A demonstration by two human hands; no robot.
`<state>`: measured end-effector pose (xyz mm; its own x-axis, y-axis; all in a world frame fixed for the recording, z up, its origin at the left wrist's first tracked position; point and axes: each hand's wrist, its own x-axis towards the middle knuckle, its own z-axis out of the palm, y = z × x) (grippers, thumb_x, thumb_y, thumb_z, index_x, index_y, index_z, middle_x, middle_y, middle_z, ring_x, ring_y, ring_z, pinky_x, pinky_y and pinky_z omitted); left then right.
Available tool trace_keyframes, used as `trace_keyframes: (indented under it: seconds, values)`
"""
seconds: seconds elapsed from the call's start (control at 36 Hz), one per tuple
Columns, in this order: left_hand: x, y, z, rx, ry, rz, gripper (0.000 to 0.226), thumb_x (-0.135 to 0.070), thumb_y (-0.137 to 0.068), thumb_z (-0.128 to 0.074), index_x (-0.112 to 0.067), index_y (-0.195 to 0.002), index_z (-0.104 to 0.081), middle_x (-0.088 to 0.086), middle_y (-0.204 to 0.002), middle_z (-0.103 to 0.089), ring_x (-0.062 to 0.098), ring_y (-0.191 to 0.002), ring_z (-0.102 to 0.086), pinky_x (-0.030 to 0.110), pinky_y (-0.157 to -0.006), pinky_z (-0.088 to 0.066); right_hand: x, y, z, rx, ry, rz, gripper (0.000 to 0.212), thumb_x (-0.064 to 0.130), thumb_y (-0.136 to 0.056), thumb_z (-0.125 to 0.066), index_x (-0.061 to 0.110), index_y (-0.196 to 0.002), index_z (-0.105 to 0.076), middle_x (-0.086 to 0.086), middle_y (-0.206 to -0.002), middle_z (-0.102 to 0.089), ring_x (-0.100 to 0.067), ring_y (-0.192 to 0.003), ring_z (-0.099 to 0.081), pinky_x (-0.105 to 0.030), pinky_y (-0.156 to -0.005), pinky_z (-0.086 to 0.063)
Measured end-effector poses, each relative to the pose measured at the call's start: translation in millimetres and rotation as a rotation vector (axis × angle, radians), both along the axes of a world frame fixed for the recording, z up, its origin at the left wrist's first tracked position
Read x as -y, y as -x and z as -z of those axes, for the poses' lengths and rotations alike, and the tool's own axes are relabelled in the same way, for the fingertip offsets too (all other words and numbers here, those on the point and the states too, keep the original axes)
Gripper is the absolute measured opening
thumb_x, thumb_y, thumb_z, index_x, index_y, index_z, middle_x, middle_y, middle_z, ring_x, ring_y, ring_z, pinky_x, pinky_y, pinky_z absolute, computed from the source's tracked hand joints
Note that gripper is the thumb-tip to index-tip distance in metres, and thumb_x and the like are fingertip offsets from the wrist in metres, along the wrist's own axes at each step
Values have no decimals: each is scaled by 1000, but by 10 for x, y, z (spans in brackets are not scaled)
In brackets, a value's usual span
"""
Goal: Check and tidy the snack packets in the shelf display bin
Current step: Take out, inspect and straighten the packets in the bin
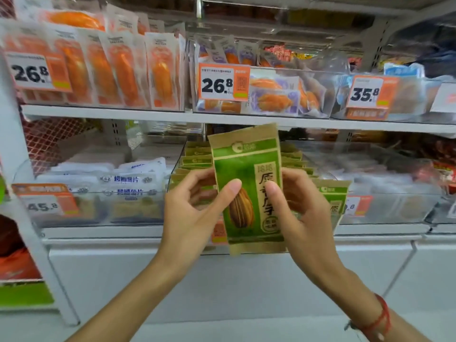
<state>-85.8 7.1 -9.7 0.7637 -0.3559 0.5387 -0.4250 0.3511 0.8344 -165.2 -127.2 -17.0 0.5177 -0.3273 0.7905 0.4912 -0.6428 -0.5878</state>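
I hold a green and brown sunflower seed packet (pixel 246 183) upright in front of the lower shelf. My left hand (pixel 195 211) grips its left edge, thumb on the front. My right hand (pixel 301 208) grips its right edge the same way. Behind it stands a clear display bin (pixel 176 169) with several matching packets (pixel 195 156) in a row. One more matching packet (pixel 333 198) leans at the bin's right front, partly hidden by my right hand.
A clear bin of white fish-slice packets (pixel 133 181) sits left of the seed bin; another clear bin (pixel 385 183) sits right. The upper shelf (pixel 148 112) carries orange snack packets (pixel 123 70) and price tags (pixel 223 81). White cabinet fronts (pixel 222 280) run below.
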Motion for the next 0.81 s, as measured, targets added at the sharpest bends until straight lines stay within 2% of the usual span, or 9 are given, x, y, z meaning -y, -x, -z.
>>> trace_keyframes:
  seconds: [0.08,0.17,0.22,0.33,0.47,0.61,0.67,0.72,0.81]
  values:
    - [18,-44,116,-113,-57,-39,32,-35,-67,-73,-21,-95,-66,-8,-88,-72,-3,-77,-68,9,-61,-50,41,-16,78,-237,-182,-94,23,33,-92,-56,16,-106,-64,7,-97,-72,-8,-90,-69,-24,-70,-57]
    - [36,-73,197,-179,-138,-46,28,-31,-72,-77,-18,-94,-67,-4,-92,-71,-5,-73,-67,9,-55,-49,69,-3,142,-358,-290,-115,15,23,-95,-54,16,-101,-66,11,-89,-73,-2,-84,-69,-16,-65,-53]
    - [45,-76,228,-215,-186,-37,25,-26,-77,-78,-15,-97,-68,-4,-91,-71,-6,-70,-67,10,-50,-48,90,20,170,-399,-337,-111,15,20,-97,-54,15,-100,-67,11,-86,-73,-2,-80,-69,-16,-60,-53]
    - [53,-68,269,-251,-230,-12,21,-26,-79,-77,-13,-94,-70,-4,-85,-74,0,-69,-69,15,-50,-51,97,80,174,-415,-391,-128,10,16,-94,-58,14,-96,-67,8,-80,-74,-4,-73,-69,-16,-56,-52]
    - [53,-79,341,-253,-252,-3,27,-36,-78,-74,-18,-97,-71,-4,-91,-76,8,-85,-72,25,-69,-60,96,110,165,-416,-419,-134,11,18,-92,-60,12,-97,-67,4,-84,-75,-6,-74,-70,-18,-57,-54]
    - [57,-52,284,-207,-109,-65,23,-30,-77,-75,-15,-94,-69,-6,-81,-74,1,-73,-70,12,-59,-51,116,121,163,-513,-387,-237,34,28,-78,-69,21,-111,-64,-6,-101,-73,-18,-91,-71,-30,-74,-59]
    - [52,-49,271,-164,-85,-106,27,-36,-72,-74,-19,-93,-68,-6,-87,-72,1,-76,-69,12,-62,-51,94,113,156,-481,-339,-232,33,20,-79,-71,23,-112,-63,-4,-101,-73,-14,-88,-71,-25,-74,-58]
    - [47,-33,273,-128,-72,-121,20,-33,-75,-73,-24,-92,-67,-10,-87,-72,-3,-78,-68,10,-64,-50,71,103,153,-435,-308,-224,32,15,-81,-71,24,-111,-63,-2,-98,-73,-9,-81,-70,-21,-72,-56]
    - [44,-41,287,-91,-81,-114,14,-29,-79,-72,-27,-93,-66,-13,-87,-70,-6,-80,-67,8,-64,-49,65,102,161,-420,-315,-231,34,23,-76,-72,23,-109,-64,-4,-95,-73,-10,-80,-70,-21,-71,-56]
